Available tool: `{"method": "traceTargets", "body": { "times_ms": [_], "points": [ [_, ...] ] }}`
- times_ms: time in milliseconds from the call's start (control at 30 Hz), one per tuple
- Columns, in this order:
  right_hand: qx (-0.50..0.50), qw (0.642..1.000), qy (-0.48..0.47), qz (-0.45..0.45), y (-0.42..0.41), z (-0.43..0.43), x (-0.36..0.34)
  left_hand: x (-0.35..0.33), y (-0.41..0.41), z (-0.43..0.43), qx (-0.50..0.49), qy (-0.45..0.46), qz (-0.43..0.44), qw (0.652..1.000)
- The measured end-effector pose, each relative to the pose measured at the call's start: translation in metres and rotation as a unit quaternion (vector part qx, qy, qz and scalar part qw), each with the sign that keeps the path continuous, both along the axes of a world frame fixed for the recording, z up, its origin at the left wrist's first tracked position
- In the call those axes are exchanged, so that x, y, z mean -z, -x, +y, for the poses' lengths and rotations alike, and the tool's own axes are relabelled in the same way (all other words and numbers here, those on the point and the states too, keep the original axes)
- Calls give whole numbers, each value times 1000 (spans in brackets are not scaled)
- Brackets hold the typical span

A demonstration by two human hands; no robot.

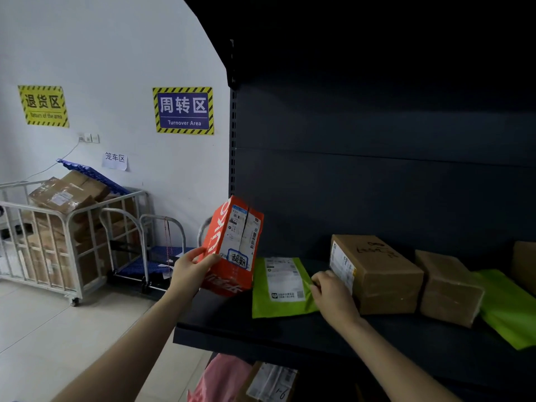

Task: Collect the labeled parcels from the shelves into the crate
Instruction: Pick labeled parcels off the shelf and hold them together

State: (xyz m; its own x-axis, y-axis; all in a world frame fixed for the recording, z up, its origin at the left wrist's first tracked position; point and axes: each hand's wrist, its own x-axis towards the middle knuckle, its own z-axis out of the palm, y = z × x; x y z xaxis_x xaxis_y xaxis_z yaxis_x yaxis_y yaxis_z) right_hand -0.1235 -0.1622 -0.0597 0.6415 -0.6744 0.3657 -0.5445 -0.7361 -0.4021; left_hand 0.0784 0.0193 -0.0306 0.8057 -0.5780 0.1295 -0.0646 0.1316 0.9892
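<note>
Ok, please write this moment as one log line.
left hand: holds orange box, tilted | right hand: grips edge of green bag | bag lies on shelf

Left of me, a white wall (116, 39) bears a yellow sign (43, 105) and a blue sign (183, 110); a cage cart (66, 242) and blue trolley (156, 256) stand on pale floor tiles (58, 329).

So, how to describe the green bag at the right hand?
On the dark shelf, look between the orange box and the first brown carton. The green bag lies there; unlike the other green bag far right, it shows a white label.
</note>
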Motion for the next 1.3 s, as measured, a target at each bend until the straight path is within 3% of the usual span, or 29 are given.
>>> {"method": "traceTargets", "body": {
  "times_ms": [167,267,333,400,500,600,700,833,933,1000,1100,1167,1300],
  "points": [
    [-15,996,51,-76,18,3,-35,-15,18,-17,6,26,-14,1000],
    [26,990,81,-116,38,-7,-55,-23,33,-30,24,36,-4,999],
    [93,989,92,-73,53,-19,-63,-26,46,-40,43,32,1,999],
    [174,981,85,30,68,-32,-66,-25,61,-51,66,31,24,997],
    [229,964,-5,135,82,-45,-65,-18,80,-66,83,21,69,994],
    [243,952,-66,172,82,-49,-63,-7,92,-77,93,10,100,991],
    [254,951,-59,167,81,-46,-64,-2,101,-81,107,3,122,987],
    [258,961,-63,70,89,-39,-64,2,102,-81,110,6,134,985],
    [252,957,-136,-47,97,-37,-62,2,103,-81,116,12,132,984],
    [221,934,-227,-167,100,-33,-57,2,107,-81,122,16,132,984],
    [151,871,-336,-323,103,-21,-48,0,111,-81,144,32,149,978],
    [109,842,-376,-372,108,-15,-42,-2,113,-79,165,39,133,977],
    [27,822,-416,-387,121,-11,-31,-7,118,-76,210,27,71,975]
  ]
}}
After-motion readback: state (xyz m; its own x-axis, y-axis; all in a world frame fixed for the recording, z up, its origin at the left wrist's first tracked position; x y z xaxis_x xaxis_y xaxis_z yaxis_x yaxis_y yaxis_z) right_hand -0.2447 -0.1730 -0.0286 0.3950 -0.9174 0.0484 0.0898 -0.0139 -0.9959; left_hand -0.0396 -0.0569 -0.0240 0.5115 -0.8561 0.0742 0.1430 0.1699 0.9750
